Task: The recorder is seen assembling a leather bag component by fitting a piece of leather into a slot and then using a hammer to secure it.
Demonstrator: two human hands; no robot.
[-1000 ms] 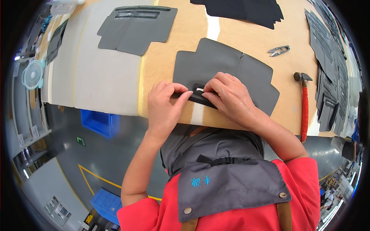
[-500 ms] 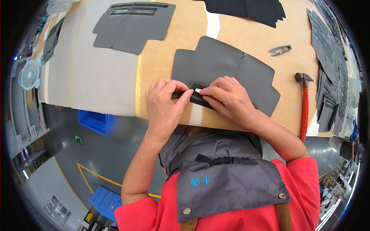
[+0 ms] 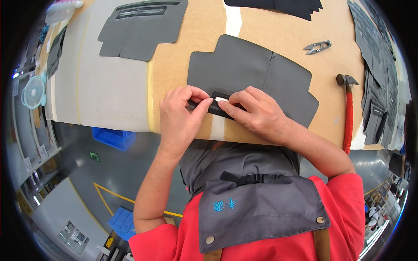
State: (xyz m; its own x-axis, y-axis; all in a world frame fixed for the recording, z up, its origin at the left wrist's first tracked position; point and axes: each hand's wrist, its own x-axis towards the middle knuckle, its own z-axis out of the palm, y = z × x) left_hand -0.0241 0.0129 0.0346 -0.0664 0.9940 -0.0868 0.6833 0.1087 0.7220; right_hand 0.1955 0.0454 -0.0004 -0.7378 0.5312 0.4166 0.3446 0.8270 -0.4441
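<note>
Your left hand (image 3: 178, 116) rests at the near edge of the workbench (image 3: 204, 48), fingers curled, thumb and index tip pinched on the left end of a small black frame piece (image 3: 216, 105). Your right hand (image 3: 257, 114) lies just beside it, index and middle fingers pressed flat on the right end of the same piece. Both hands hold this piece narrowly; neither hand is open wide.

The black frame piece lies on the lower edge of a large dark grey cut panel (image 3: 257, 74), close to the table edge nearest you. A small white patch (image 3: 220, 99) shows in the piece between your two index fingertips. The panel lies flat on the tan part of the workbench surface and has a seam line running down its middle.

Further items on the workbench:
- A second grey cut panel (image 3: 139, 26) lies well apart, at the far left, on the grey part of the surface.
- A pair of thread snips (image 3: 318, 46) lies beyond the main panel, to the right.
- A hammer (image 3: 347, 108) with a red handle lies right of the panel, head pointing away from you.
- A stack of dark cut pieces (image 3: 376, 65) runs along the right edge.
- A dark sheet (image 3: 283, 6) lies at the far edge.

Below the table, a blue bin (image 3: 109, 138) stands on the floor. A small fan (image 3: 32, 91) sits at the left.
</note>
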